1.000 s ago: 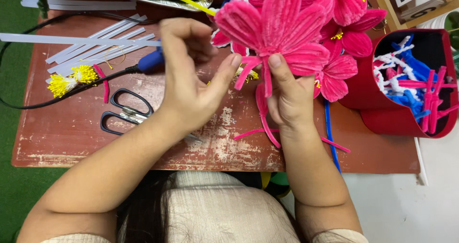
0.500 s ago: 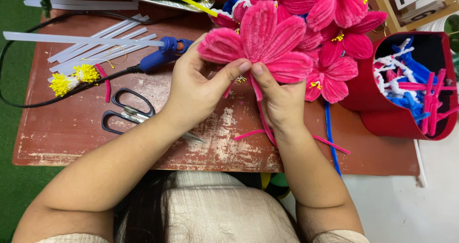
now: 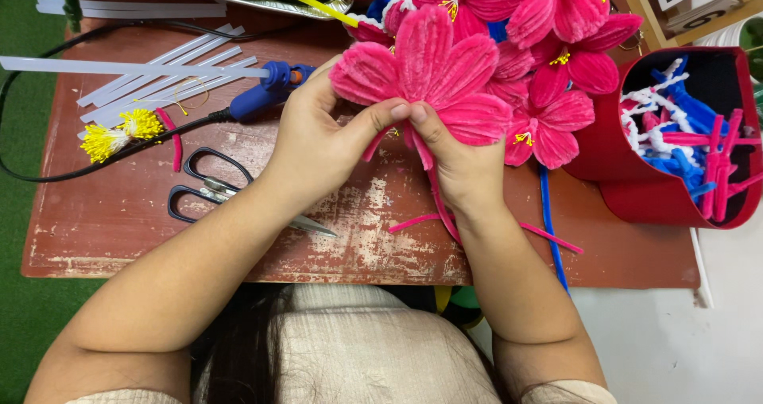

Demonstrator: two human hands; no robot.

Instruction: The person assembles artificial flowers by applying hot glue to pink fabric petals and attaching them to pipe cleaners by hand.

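Lowered since before, your pink pipe-cleaner flower (image 3: 429, 74) sits at twelve o'clock; left hand (image 3: 318, 137) and right hand (image 3: 457, 161) pinch its stem, running toward six

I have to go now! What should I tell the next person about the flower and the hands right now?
Left hand: grip shut on the pink fuzzy flower, thumb at its base.
Right hand: grip shut on the same flower's underside, over its stem.
Flower is held above the red table; petals are formed and spread.
Finished pink flowers lie behind it.
Scissors, blue glue gun and yellow stamens lie to the left, untouched.
No yellow centre shows on the held flower.
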